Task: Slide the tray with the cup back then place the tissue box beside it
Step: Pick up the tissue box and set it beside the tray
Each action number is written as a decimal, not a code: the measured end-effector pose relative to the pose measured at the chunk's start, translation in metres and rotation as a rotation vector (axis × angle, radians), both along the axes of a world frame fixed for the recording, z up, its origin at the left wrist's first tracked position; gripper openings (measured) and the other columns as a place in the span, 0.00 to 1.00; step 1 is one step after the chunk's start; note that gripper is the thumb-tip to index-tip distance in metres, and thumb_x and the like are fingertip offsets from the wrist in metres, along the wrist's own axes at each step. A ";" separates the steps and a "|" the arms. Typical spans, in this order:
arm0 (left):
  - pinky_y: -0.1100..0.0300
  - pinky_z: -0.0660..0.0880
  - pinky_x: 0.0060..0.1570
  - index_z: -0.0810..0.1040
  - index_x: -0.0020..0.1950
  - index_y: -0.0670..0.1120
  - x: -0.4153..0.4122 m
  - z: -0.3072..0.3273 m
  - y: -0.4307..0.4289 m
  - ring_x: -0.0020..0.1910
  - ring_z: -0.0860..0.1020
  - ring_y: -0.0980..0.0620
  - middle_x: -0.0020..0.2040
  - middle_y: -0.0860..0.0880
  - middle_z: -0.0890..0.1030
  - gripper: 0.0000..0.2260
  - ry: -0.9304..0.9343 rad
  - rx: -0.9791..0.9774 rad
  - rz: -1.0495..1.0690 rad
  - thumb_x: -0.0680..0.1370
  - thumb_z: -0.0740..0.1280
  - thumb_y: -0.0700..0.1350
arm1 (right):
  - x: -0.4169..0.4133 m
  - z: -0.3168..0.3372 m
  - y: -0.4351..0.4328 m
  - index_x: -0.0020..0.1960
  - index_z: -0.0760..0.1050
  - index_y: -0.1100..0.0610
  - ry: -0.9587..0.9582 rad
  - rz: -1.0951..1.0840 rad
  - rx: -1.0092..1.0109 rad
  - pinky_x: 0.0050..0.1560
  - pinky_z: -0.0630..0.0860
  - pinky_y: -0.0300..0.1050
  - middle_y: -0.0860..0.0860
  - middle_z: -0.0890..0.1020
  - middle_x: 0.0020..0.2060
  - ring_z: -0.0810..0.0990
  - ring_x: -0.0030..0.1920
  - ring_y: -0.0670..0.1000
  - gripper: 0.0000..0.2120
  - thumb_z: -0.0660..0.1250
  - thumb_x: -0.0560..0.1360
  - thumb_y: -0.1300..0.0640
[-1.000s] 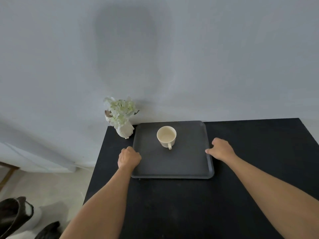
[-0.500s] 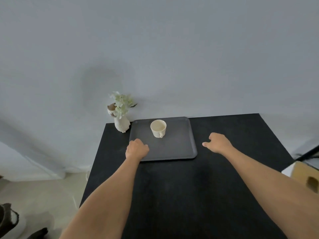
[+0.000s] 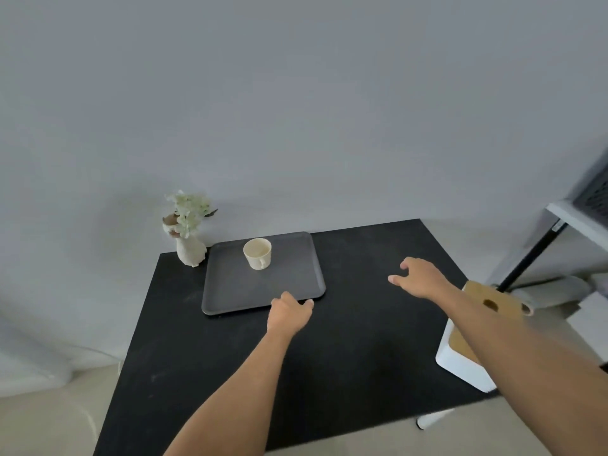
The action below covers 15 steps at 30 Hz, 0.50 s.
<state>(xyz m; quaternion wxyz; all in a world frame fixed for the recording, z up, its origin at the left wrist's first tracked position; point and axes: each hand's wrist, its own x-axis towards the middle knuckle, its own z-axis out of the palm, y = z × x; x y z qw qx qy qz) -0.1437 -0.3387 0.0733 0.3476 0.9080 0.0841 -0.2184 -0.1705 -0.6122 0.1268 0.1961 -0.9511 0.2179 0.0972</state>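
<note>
A dark grey tray (image 3: 250,287) lies at the back left of the black table (image 3: 345,363), close to the wall. A cream cup (image 3: 257,253) stands upright in the tray's far half, handle toward me. My left hand (image 3: 288,312) sits at the tray's front rim near its right corner, fingers curled on the edge. My right hand (image 3: 419,278) hovers over bare table to the right of the tray, fingers spread and holding nothing. The tissue box (image 3: 460,360), white with a wooden lid, stands at the table's right edge, partly hidden by my right forearm.
A white vase of pale flowers (image 3: 190,250) stands at the back left corner, just left of the tray. A shelf with a black slanted leg (image 3: 533,255) rises beyond the table's right side. The wall runs right behind the table.
The tray now lies farther back near the wall. My left hand went from its left side to the front rim. My right hand left the tray and moved right. The view swung right, showing the tissue box.
</note>
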 end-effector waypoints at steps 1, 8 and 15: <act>0.54 0.72 0.53 0.69 0.69 0.38 -0.008 -0.001 -0.014 0.62 0.75 0.42 0.67 0.39 0.72 0.29 0.021 -0.028 -0.004 0.77 0.64 0.58 | -0.009 0.001 -0.011 0.71 0.68 0.58 -0.005 -0.013 0.000 0.63 0.72 0.50 0.56 0.74 0.69 0.74 0.67 0.57 0.27 0.66 0.77 0.45; 0.53 0.78 0.56 0.59 0.78 0.42 -0.069 -0.003 -0.118 0.57 0.75 0.47 0.73 0.44 0.69 0.37 0.192 -0.181 -0.029 0.77 0.63 0.61 | -0.049 -0.007 -0.099 0.71 0.67 0.57 0.004 -0.106 0.041 0.64 0.71 0.51 0.55 0.73 0.70 0.73 0.68 0.57 0.28 0.65 0.76 0.43; 0.51 0.76 0.60 0.54 0.80 0.46 -0.120 -0.023 -0.219 0.68 0.72 0.44 0.76 0.44 0.65 0.39 0.289 -0.183 -0.024 0.76 0.65 0.61 | -0.070 -0.027 -0.182 0.65 0.72 0.58 0.057 -0.138 0.044 0.57 0.74 0.52 0.57 0.77 0.61 0.77 0.59 0.58 0.24 0.62 0.76 0.44</act>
